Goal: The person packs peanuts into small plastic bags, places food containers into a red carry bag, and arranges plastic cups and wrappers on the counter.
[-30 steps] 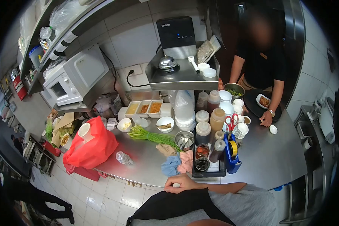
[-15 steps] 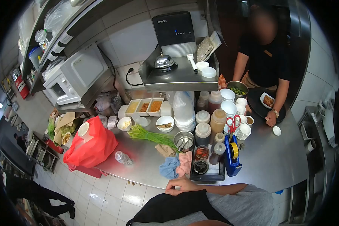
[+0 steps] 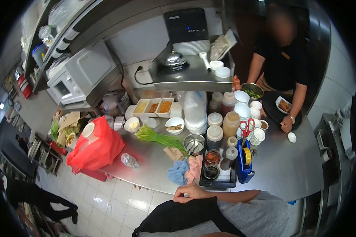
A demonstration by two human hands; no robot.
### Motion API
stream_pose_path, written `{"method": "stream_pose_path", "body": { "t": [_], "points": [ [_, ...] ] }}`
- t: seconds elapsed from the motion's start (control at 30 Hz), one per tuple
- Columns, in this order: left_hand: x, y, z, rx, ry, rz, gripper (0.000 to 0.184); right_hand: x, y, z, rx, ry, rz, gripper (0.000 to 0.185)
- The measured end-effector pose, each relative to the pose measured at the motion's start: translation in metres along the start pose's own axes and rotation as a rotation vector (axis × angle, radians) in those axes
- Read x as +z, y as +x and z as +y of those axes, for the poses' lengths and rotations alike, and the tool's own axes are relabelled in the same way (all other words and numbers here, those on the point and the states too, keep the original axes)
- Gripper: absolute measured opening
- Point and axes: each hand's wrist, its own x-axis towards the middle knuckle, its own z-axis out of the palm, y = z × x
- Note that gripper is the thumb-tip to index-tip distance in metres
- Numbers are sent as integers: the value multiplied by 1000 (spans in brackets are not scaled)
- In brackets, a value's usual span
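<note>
My right hand (image 3: 189, 192) is curled closed at the counter's near edge, with nothing visible in its fingers. It lies just below a pink cloth (image 3: 194, 169) and a blue cloth (image 3: 178, 172). To its upper right stands a black tray (image 3: 218, 182) of sauce bottles and jars, beside a blue tape dispenser (image 3: 245, 168) with red-handled scissors (image 3: 247, 129). Green stalks (image 3: 156, 137) lie behind the cloths, near a metal pot (image 3: 194, 144). Part of my other arm shows at the bottom edge; my left hand is out of view.
A person (image 3: 283, 59) stands across the counter, one hand near a black tray with a bowl of food (image 3: 283, 105). A red bag (image 3: 97, 148) sits left, below a microwave (image 3: 67, 89). A metal shelf (image 3: 194, 86) overhangs the back. Another person (image 3: 39, 197) stands lower left.
The view has shifted slightly. My right hand keeps its curled pose at the counter edge. The person across holds nearly the same posture.
</note>
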Motion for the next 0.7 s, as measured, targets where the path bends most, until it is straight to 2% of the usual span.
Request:
{"method": "stream_pose_path", "body": {
  "t": [0.27, 0.47, 0.5, 0.53, 0.6, 0.7],
  "points": [
    [19, -35, -84, 28, -28, 92, 50, 5, 12, -1, -82, -90, -29, 10],
    [53, -54, -137, 12, -114, 221, 49, 27, 17, 11, 82, -8, -91, 7],
    [54, -64, -141, 8, -96, 233, 48, 33, 20, 8, 111, 30, -122, 8],
    [51, -84, -140, 47, 94, 157, 47, 37, 23, 15, 48, 52, -156, 7],
    [63, -128, -134, -88, 10, 299, 46, 50, 28, 10, 150, 116, -171, 5],
    [95, -142, -171, -288, -51, 143, 46, 62, 43, 28, 182, 86, -266, 5]
  ]
}}
